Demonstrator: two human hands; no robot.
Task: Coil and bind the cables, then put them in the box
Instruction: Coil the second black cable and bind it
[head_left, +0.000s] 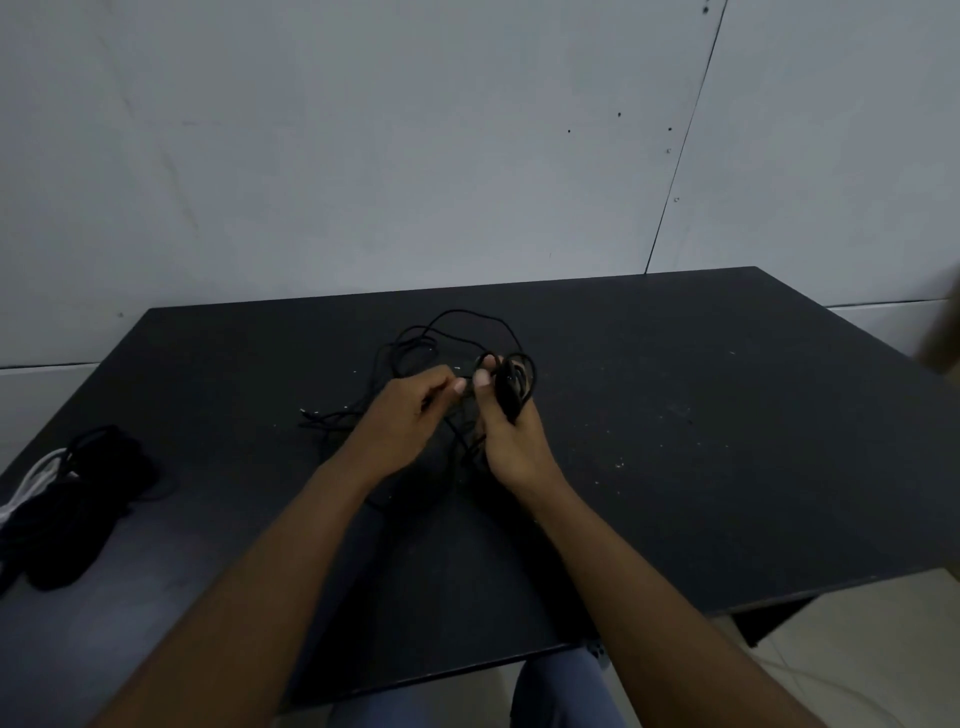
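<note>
**Two hands working one black cable at mid-table**

Both hands are meeting above the middle of the dark table (701, 415), close enough that the thumbs are nearly touching. The right hand (511, 441) is gripping a small coil (511, 387) of a few loops, its fingers curling round the bundle and its thumb pressing against the near side. The loops are standing up above the fist. The left hand (410, 415) is pinching a strand between thumb and forefinger just beside that coil, with its other fingers curling inward.

The rest of the black cable (457, 314) is lying loose on the table beyond and beneath the hands. It is sprawling in wide, uneven curves toward the far edge, while one end is trailing off to the left of the left wrist and finishing in a pale tip. More slack is hanging or lying between the two forearms, though the dark surface is making it hard to follow there.

Near the table's left edge, well apart from the hands, a pile of dark cables (88, 499) is resting, and a white cable (36, 475) is poking out of it toward the edge. A pale wall (363, 156) is rising behind the table. At the right border a blurred tan shape (943, 332) is showing; I cannot tell what it is.
</note>
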